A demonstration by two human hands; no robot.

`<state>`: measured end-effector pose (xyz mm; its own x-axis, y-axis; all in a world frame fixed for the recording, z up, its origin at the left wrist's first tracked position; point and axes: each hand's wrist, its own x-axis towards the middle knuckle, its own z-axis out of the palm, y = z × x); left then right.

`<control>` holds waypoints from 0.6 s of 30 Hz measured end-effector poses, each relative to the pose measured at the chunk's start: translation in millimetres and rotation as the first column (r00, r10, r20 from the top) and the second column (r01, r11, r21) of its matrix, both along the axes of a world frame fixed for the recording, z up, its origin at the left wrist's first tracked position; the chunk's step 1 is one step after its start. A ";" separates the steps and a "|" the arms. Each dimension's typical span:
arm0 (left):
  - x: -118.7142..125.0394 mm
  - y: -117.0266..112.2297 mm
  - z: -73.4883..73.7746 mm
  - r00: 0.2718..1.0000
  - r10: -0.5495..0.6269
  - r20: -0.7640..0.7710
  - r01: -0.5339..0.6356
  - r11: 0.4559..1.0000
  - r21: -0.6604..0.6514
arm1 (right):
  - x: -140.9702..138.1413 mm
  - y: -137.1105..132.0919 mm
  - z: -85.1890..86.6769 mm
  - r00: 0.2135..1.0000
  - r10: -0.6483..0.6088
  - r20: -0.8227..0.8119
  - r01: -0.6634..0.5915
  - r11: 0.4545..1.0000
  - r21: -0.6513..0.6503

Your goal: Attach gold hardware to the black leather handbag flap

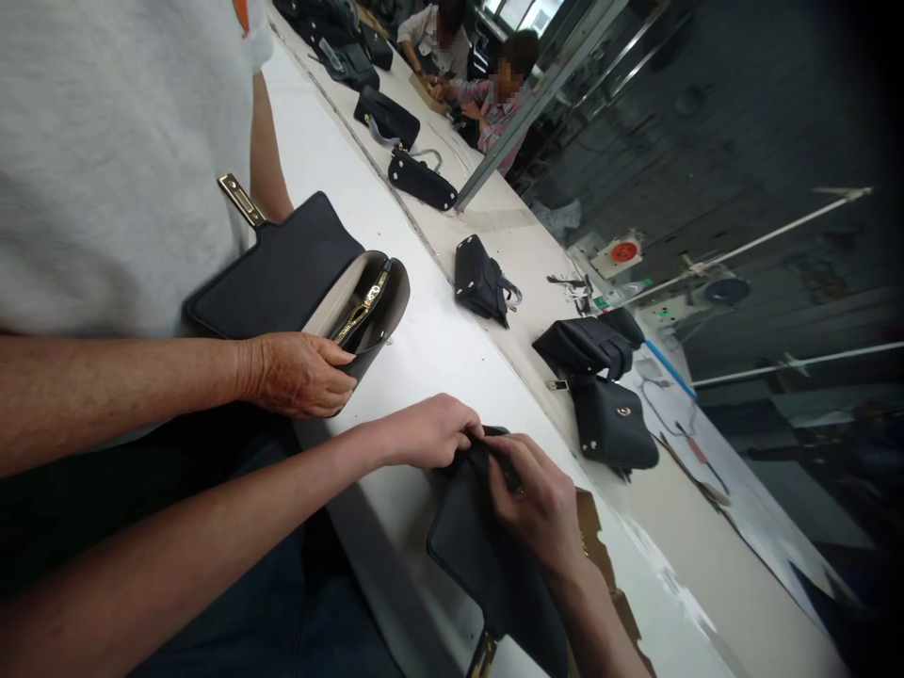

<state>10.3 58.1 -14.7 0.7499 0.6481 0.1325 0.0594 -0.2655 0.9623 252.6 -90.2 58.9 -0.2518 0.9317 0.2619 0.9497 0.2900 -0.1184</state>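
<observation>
A black handbag lies tilted on the white table in front of me, its flap spread toward me and a gold metal clasp strip at the flap's end. My left hand pinches the dark material at the bag's far edge. Close beside it, my right hand has its fingers closed around the same bag near the opening. The two hands almost meet there. What lies inside this bag is hidden by my fingers.
At my left a co-worker's hand holds another open black handbag with a gold zip inside. Several black bags stand along the table, such as one with a round gold fitting. Brown cardboard lies by my right wrist. Two people sit farther back.
</observation>
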 end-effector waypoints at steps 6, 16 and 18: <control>53.9 -21.3 -5.4 0.975 -0.132 0.177 0.125 0.991 0.052 | 5.5 5.1 0.5 0.997 -0.024 0.071 0.027 0.999 -0.045; 47.4 -26.7 -2.3 0.981 -0.124 0.151 0.126 0.992 -0.004 | 9.9 13.5 14.5 0.985 0.025 0.173 0.026 0.957 -0.288; 48.6 -27.5 -2.0 0.982 -0.123 0.147 0.125 0.992 -0.008 | 8.8 15.8 17.0 0.992 0.049 0.116 -0.009 0.947 -0.320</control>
<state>59.0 30.7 -16.8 0.7981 0.5544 0.2358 -0.1139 -0.2455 0.9627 261.4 -74.5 75.9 -0.2912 0.9532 -0.0809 0.9544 0.2836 -0.0936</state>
